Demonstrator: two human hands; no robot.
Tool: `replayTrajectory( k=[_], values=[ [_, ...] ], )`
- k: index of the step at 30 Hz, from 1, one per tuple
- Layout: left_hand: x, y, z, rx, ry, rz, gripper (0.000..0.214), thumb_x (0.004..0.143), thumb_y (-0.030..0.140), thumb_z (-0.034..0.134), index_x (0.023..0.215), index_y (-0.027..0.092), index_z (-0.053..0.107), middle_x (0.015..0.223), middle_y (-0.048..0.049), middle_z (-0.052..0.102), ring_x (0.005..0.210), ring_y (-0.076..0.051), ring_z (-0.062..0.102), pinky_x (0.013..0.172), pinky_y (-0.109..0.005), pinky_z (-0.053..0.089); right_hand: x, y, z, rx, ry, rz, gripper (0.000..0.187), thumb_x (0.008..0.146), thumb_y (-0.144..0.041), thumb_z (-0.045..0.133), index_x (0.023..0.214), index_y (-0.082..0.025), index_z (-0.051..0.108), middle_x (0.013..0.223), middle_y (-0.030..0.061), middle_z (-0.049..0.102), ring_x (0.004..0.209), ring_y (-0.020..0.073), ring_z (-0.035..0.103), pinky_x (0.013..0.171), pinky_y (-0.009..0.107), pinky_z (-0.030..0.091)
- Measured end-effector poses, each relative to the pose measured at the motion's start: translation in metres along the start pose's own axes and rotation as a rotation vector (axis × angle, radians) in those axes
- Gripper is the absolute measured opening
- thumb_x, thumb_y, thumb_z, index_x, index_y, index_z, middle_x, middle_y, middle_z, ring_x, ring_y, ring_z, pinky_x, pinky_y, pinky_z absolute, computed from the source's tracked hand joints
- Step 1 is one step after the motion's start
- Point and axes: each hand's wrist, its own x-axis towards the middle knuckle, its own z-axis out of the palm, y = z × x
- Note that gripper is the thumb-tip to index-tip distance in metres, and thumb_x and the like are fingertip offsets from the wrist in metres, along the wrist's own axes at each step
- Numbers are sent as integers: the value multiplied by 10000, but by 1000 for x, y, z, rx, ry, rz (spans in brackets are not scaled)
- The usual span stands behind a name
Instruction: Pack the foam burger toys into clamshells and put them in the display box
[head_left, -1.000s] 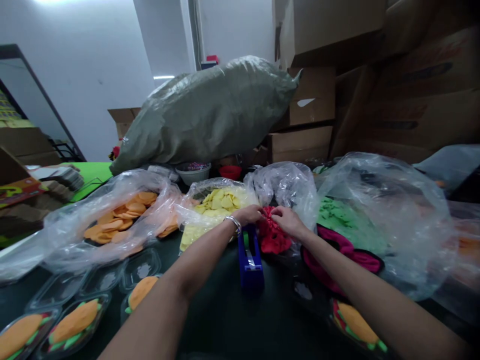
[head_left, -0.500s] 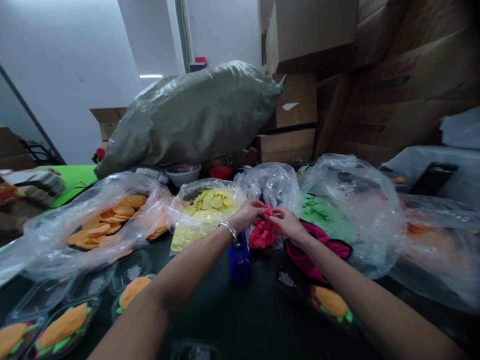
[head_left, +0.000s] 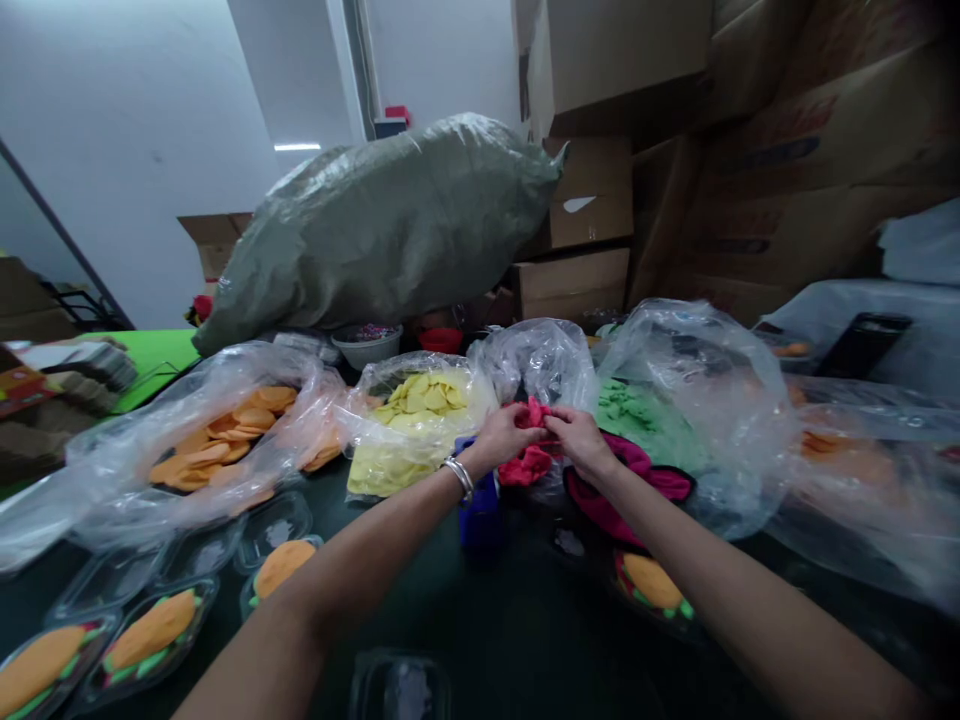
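Note:
In the head view my left hand point(head_left: 508, 434), with silver bangles at the wrist, has its fingers pinched on a soft red piece point(head_left: 535, 410). My right hand point(head_left: 582, 442) grips the same piece from the other side. Both hands are over a heap of similar red pieces point(head_left: 525, 468) in a clear plastic bag. A blue block-like object point(head_left: 480, 518), perhaps a tape dispenser, stands just below my left wrist. Under my right forearm lies a magenta fabric item with black edging point(head_left: 611, 505).
Clear bags hold orange pieces point(head_left: 202, 465), yellow pieces point(head_left: 420, 395) and green pieces point(head_left: 637, 415). Clear trays with toy burgers point(head_left: 154, 632) sit at lower left. A clear container point(head_left: 401, 688) lies at the front. A large grey-green sack point(head_left: 390, 230) and cardboard boxes point(head_left: 577, 285) stand behind.
My hands have come slightly lower, and the red piece now stands up between my fingers, above the heap. The view has shifted slightly, showing more of the front container.

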Motion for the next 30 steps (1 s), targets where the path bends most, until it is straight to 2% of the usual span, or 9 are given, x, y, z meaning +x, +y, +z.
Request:
replayTrajectory(
  k=[2,6,11,15,20,22,26,30],
  values=[
    [-10,4,2,21,-58,0,241,668,251,762,840,105,679,743,-3,632,684,-113,545,649,-215,436,-8,-3,-1,25,-24,-6,156,939,-279,577,995,-140,618,868,8,652,656,114,621,583,258,540],
    [-30,18,-1,81,-122,-13,265,729,317,686,873,96,705,676,7,626,579,-91,510,567,-208,398,-32,-8,-5,65,-85,5,150,942,-276,573,960,-134,617,816,-4,646,631,110,618,580,258,540],
    [-49,30,1,184,-8,27,230,725,299,671,850,109,706,663,11,620,603,-102,497,561,-209,380,-55,-6,-2,102,-121,-12,166,936,-292,584,953,-131,624,803,-6,655,609,108,620,578,263,544],
    [-63,35,9,202,96,68,257,649,254,741,856,120,668,680,18,603,638,-111,504,579,-208,386,-66,-4,1,130,-120,-34,169,933,-296,589,925,-131,624,785,-12,646,597,104,610,565,256,537],
    [-83,42,11,108,33,33,178,622,224,746,750,120,678,662,24,611,605,-97,506,577,-205,396,-92,-6,1,199,-163,-46,182,917,-317,603,911,-136,626,757,-14,649,628,122,630,612,291,549],
    [-93,46,11,51,-2,3,194,636,253,741,764,115,693,652,19,618,579,-96,511,567,-212,407,-106,-7,1,230,-193,-62,208,855,-348,669,908,-150,635,772,-8,672,677,145,653,656,313,554],
    [-112,50,13,-62,-24,-62,224,688,298,715,806,109,684,680,-10,634,556,-99,543,561,-229,450,-130,-10,4,254,-219,-102,374,608,-329,838,909,-190,666,844,-9,709,773,189,678,729,321,550],
    [-126,51,14,-115,3,-118,181,734,251,674,852,114,654,750,-44,652,603,-116,599,580,-244,489,-141,-9,7,247,-210,-109,403,522,-290,844,882,-188,692,842,9,722,771,205,679,731,332,553]
  ],
)
